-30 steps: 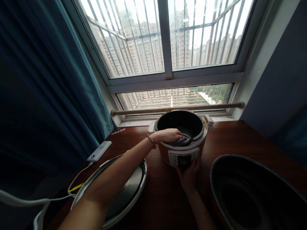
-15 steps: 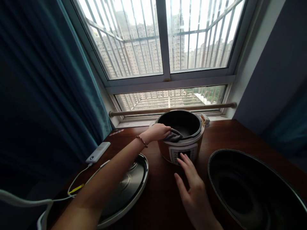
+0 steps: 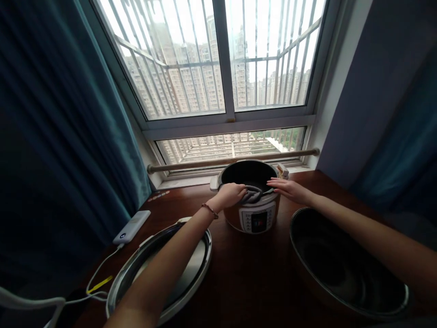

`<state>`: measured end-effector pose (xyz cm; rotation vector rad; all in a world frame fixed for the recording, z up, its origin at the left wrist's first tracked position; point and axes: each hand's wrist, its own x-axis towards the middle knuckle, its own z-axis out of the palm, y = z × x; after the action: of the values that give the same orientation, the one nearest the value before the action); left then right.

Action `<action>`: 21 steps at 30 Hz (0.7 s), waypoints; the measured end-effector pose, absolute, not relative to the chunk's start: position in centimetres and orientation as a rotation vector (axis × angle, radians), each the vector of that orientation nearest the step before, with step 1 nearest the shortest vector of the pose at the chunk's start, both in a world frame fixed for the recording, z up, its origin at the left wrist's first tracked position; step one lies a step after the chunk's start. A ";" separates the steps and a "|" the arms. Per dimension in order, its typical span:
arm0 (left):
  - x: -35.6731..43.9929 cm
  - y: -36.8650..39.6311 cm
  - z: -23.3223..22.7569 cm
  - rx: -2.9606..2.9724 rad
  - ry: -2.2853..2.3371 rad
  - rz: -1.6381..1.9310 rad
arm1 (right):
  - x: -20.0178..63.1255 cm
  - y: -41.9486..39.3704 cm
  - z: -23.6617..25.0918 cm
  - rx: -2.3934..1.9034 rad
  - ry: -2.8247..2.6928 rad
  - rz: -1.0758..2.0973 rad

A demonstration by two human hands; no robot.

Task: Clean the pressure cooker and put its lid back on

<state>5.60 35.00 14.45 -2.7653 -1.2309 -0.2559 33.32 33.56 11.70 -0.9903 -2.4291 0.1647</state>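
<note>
An open orange electric pressure cooker point(image 3: 254, 218) with a white control panel stands on the dark wooden table point(image 3: 246, 278) near the window. My left hand point(image 3: 231, 194) presses a grey cloth point(image 3: 251, 195) against the cooker's front rim. With fingers stretched flat, my right hand point(image 3: 288, 188) rests on the rim's right side. The cooker's dark inside point(image 3: 247, 174) looks empty.
The cooker's lid point(image 3: 184, 269) lies upside down at the front left, under my left forearm. A dark inner pot point(image 3: 341, 269) sits at the front right. A white power bank point(image 3: 131, 226) with a cable point(image 3: 102, 269) lies at the left. Teal curtains hang on both sides.
My right hand left the control panel, drew back over the table, then went up to the right side of the rim. My left hand slid the cloth leftward along the rim.
</note>
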 end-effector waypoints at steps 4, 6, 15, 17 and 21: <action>8.1 32.9 14.1 -2.811 -1.116 -0.432 | 33.3 33.3 10.3 -0.960 -2.351 0.093; 8.4 32.3 14.1 -2.837 -1.062 -0.502 | 33.2 33.2 10.2 -0.966 -2.328 0.062; 4.3 34.4 15.6 -2.877 -1.235 -0.279 | 33.3 33.3 9.9 -0.957 -2.278 -0.002; 4.1 35.4 16.4 -2.891 -1.387 -0.082 | 33.4 33.4 9.9 -0.950 -2.280 0.003; 6.4 36.8 17.1 -2.906 -1.612 0.232 | 33.5 33.5 9.9 -0.930 -2.281 0.025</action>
<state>6.39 36.84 17.11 -2.9065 -1.6123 0.2322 33.54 33.51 9.89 -0.9297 -2.2808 0.0247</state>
